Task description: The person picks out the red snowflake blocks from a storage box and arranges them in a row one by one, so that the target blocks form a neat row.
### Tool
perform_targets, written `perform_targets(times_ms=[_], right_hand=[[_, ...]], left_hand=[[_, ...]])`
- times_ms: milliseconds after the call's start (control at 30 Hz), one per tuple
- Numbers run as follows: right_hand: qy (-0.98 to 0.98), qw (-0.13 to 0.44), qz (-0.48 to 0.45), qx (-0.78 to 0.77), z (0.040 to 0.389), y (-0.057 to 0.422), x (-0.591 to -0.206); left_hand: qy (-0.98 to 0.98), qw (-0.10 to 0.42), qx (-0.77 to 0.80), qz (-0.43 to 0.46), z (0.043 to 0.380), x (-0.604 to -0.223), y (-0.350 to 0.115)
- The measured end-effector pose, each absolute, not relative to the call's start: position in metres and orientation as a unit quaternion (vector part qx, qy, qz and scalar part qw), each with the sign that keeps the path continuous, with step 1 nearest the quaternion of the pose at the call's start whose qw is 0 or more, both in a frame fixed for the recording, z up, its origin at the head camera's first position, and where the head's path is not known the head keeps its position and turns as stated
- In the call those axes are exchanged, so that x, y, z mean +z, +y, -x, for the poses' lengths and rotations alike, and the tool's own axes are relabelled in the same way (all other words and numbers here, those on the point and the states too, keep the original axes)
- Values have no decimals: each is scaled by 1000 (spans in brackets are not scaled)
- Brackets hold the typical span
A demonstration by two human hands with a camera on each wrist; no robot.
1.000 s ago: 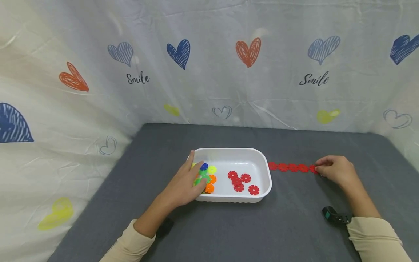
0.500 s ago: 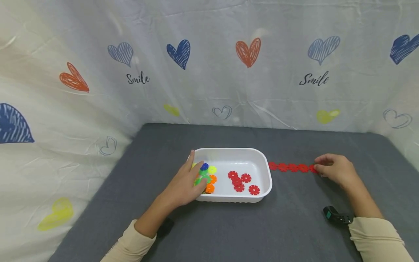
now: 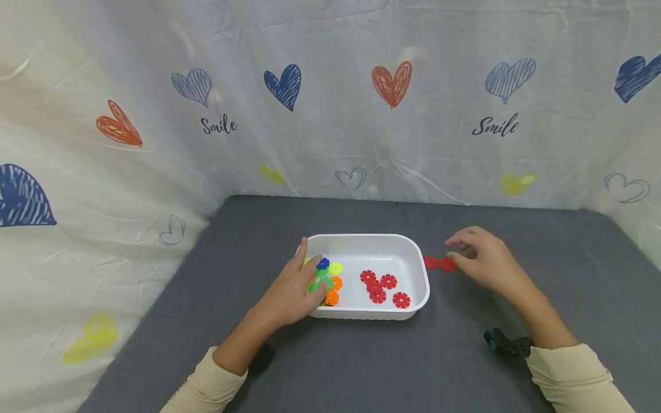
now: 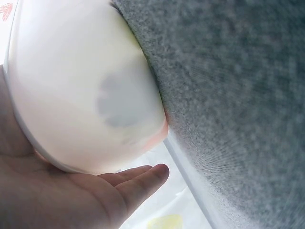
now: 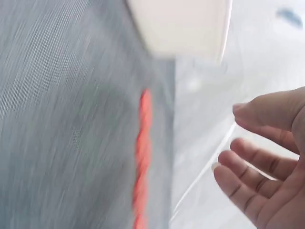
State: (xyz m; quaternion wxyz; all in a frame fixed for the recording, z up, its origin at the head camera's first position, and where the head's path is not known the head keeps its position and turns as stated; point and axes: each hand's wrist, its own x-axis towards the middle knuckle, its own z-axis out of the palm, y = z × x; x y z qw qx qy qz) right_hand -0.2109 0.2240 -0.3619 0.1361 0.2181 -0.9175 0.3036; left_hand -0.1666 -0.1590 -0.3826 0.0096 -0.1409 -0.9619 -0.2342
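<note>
My left hand [image 3: 296, 284] grips the left end of a white plastic tray [image 3: 361, 315], straddling its rim with thumb and a finger inside and other fingers outside. In the left wrist view those outer fingers lie along the wall of the tray [image 4: 71, 86]. My right hand [image 3: 482, 258], thumb and fingers apart and holding nothing, hovers over a row of joined red notched discs [image 3: 431, 262]. Most of that row is hidden by the hand in the head view. The right wrist view shows the red row [image 5: 142, 152] edge-on, running toward the tray, with the hand [image 5: 267, 167] beside it.
Loose red discs [image 3: 401, 300] lie in the tray's right half. Green, orange, yellow and blue discs [image 3: 332, 297] are heaped at its left end. Grey cloth [image 3: 361, 367] covers the table. A white curtain with printed hearts [image 3: 330, 132] hangs behind.
My right hand has let go of the row's right end and moved left over it, toward the tray. The left hand and the tray have stayed in place.
</note>
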Motion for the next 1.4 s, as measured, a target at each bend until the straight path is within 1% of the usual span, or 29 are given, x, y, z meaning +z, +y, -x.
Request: perform_targets(times_ms=[133,233,333,433,533,600,733,900,1067,1400], right_hand=[[-888,171,-299,306,206,194,-356],[-870,171,-345,308,204,174,-355],[-861,140,-377,310,203,155,-357],[-865,86,-396,298,202,137,-363],[-873,30,-399,280,200,125,-370],[-881,3,-392,265,199,119,-374],[-899,-33,-372,228,199,113,-375],[-911,-57,-367,179,201,108,-372],[-908,-53,-377,174,204,107,-375],[-893,2,-396,214,203,108,-379]], left_hand=[[-963,6,-230,141,167,-383,-159],[-963,2,-231,142,167,-383,-159],[-962,1,-234,141,166,-383,-159],[-962,0,-236,140,166,-384,-159],[-962,-1,-235,142,166,-385,-159],[-962,-2,-235,142,166,-386,-158],[-963,4,-230,141,165,-384,-157],[-962,8,-231,145,166,-382,-158],[-962,8,-232,146,166,-382,-158],[-962,6,-229,147,166,-382,-159]])
